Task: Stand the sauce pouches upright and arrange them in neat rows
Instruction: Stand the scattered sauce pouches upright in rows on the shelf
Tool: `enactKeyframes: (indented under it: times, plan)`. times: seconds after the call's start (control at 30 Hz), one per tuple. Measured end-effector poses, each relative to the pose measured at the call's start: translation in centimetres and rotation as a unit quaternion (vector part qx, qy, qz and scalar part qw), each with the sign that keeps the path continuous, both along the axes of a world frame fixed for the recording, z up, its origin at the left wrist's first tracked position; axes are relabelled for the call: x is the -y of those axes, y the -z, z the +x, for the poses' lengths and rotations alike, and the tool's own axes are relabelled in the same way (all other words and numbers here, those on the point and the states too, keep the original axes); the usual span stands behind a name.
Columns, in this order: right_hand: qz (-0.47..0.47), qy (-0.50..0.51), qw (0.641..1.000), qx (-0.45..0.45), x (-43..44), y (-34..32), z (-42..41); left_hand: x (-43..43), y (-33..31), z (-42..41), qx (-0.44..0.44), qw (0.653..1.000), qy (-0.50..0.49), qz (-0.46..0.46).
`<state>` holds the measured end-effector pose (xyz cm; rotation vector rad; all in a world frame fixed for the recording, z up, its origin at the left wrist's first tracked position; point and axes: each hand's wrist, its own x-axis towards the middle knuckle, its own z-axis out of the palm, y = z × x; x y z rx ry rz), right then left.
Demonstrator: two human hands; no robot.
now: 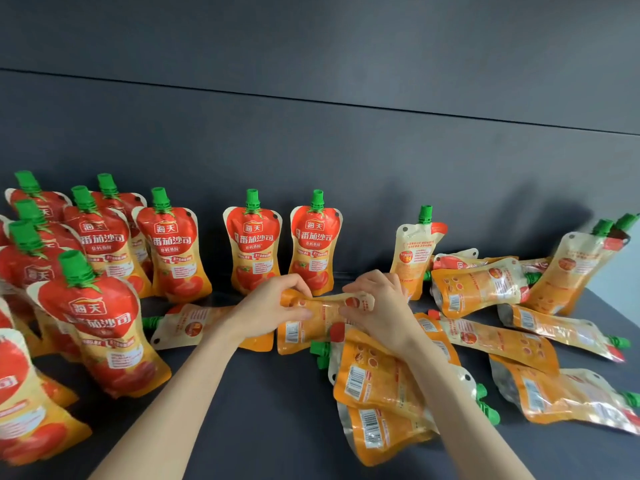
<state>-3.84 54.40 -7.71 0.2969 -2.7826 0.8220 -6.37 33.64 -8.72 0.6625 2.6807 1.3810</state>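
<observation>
Over at the left edge of the dark worktop (270,410) a crowd of upright pouches (100,258) stands packed in rough rows, red tomato fronts facing out, green caps up. Just right of them, near the back edge, a pair of upright pouches (282,247) stands side by side with a gap on either side.

In front of that pair the person's left hand (268,311) and right hand (375,308) meet on one held pouch (323,311), which lies crossways just above the worktop, its orange back side showing. The left fingers (298,284) curl over its left end and the right fingers (356,289) pinch its right end, so both hands are closed on it. Another flat pouch (194,325) lies under the left wrist, its cap pointing left.

Further right, one back-facing pouch (414,251) stands upright near the back edge. Beyond it, toward the right edge, a jumble of fallen pouches (485,341) lies overlapping, barcodes up, caps pointing various ways, and two more leaning pouches (581,268) tilt at the far right.
</observation>
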Motion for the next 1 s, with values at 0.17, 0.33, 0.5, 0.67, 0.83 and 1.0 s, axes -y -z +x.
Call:
enactKeyframes:
  times: [0.17, 0.33, 0.5, 0.67, 0.83, 1.0]
  plan:
    - [-0.084, -0.035, 0.995, -0.034, 0.0, -0.7, 0.1, 0.1, -0.8, 0.6, -0.02, 0.998, -0.02, 0.054]
    - [-0.147, 0.015, 0.985, -0.091, 0.0, -1.3, 0.6, 0.6, -1.6, 1.3, -0.033, 0.991, -0.06, 0.119]
    - [-0.326, 0.017, 0.939, -0.105, 0.5, -2.4, 1.3, 1.0, -1.7, 2.4, -0.02, 0.966, -0.119, 0.229]
    - [-0.485, -0.019, 0.874, 0.009, 2.4, -3.0, 1.0, -0.1, -1.4, 3.9, 0.01, 0.932, -0.154, 0.328]
    - [-0.455, -0.035, 0.89, -0.027, 3.2, -3.3, 0.6, -0.2, 0.1, 5.0, -0.002, 0.948, -0.201, 0.249]
    - [-0.375, -0.053, 0.922, -0.076, 3.3, -4.1, -0.2, 1.8, 2.4, 5.7, -0.12, 0.93, -0.348, 0.01]
